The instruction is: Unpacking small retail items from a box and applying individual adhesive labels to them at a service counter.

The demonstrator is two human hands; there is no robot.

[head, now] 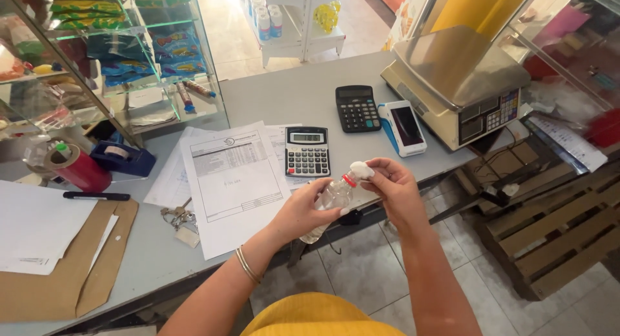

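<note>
At frame centre, the left hand (303,210) wraps a small clear bottle (330,200); the right hand (391,184) pinches white cotton (361,170) on its red-ringed mouth. Two calculators (307,151) sit above; blue packages (171,48) fill upper-left shelves.

Both hands work off the counter's front edge, above the tiled floor (361,271), where open air lies all around them. The left hand (303,210) grips a small clear bottle (330,200); the right hand (391,184) pinches its white cap (361,170).

Straight ahead, the grey counter (297,94) is crowded: a silver calculator (307,151) just beyond the bottle, a black calculator (357,108) behind it, a card terminal (403,127) beside that, and a weighing scale (462,84) blocking the right. Printed sheets (236,181) and keys (179,216) cover the left approach. A bare strip of counter runs behind the calculators towards the glass display case (116,58).
</note>
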